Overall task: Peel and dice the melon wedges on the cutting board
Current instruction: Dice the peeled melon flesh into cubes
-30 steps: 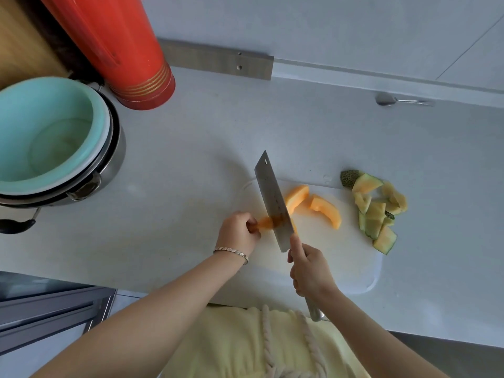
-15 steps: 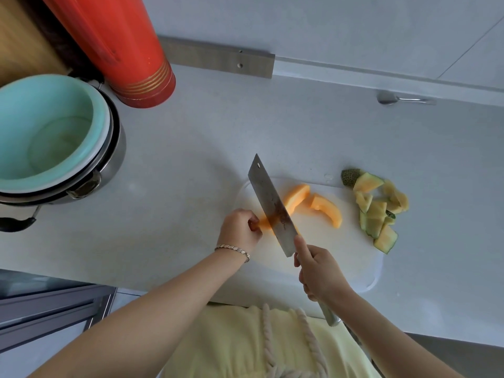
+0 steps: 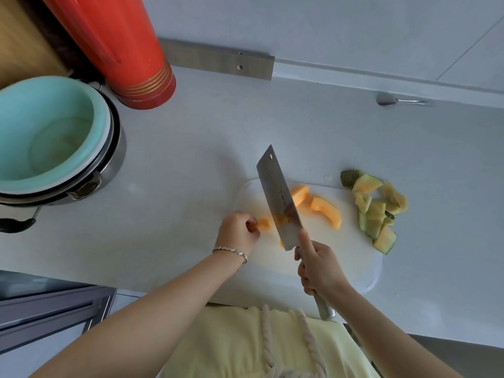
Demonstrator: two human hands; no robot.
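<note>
A white cutting board [image 3: 341, 257] lies on the counter. My right hand [image 3: 317, 264] grips the handle of a steel cleaver [image 3: 278, 197], whose blade stands across a peeled orange melon strip. My left hand [image 3: 238, 230] pinches the strip's left end piece [image 3: 264, 224], which shows just left of the blade. Two more peeled melon pieces lie to the right of the blade: a short one [image 3: 300, 194] and a curved one [image 3: 326, 211]. A heap of green and yellow rind pieces [image 3: 377, 211] sits at the board's right edge.
A teal bowl [image 3: 46, 132] sits stacked in a steel pot at the left. A tall red flask [image 3: 122, 45] stands behind it. A metal spoon [image 3: 401, 100] lies by the back wall. The counter's front edge runs just below the board.
The cleaver has shifted right and stands a little away from my left hand. A small orange piece now shows between my left fingers and the blade. My left hand stays in place.
</note>
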